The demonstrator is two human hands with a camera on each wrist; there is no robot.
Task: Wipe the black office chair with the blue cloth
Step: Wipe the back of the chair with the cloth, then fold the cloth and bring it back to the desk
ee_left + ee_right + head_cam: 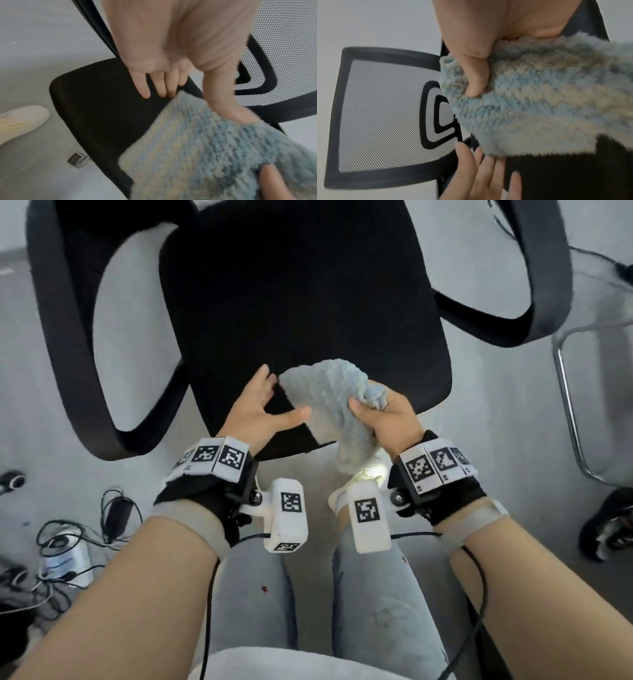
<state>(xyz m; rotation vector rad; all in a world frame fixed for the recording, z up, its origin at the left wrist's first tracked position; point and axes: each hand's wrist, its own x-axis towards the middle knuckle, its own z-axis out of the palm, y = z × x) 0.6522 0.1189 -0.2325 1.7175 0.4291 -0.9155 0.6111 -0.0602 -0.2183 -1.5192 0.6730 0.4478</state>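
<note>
Cloth (337, 409) bunched in right hand (385, 414) above chair seat (301, 302); left hand (257, 405) fingers spread.

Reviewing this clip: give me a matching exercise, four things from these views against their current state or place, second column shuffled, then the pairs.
Things:
1. fluffy blue cloth
2. left hand
3. right hand
4. black mesh chair seat

States:
A. open, fingers straight, beside the cloth's edge
B. bunched and held above the seat's front
C. below both hands, between two armrests
D. fingers and thumb curled round the cloth

Pairs: 1-B, 2-A, 3-D, 4-C
</note>
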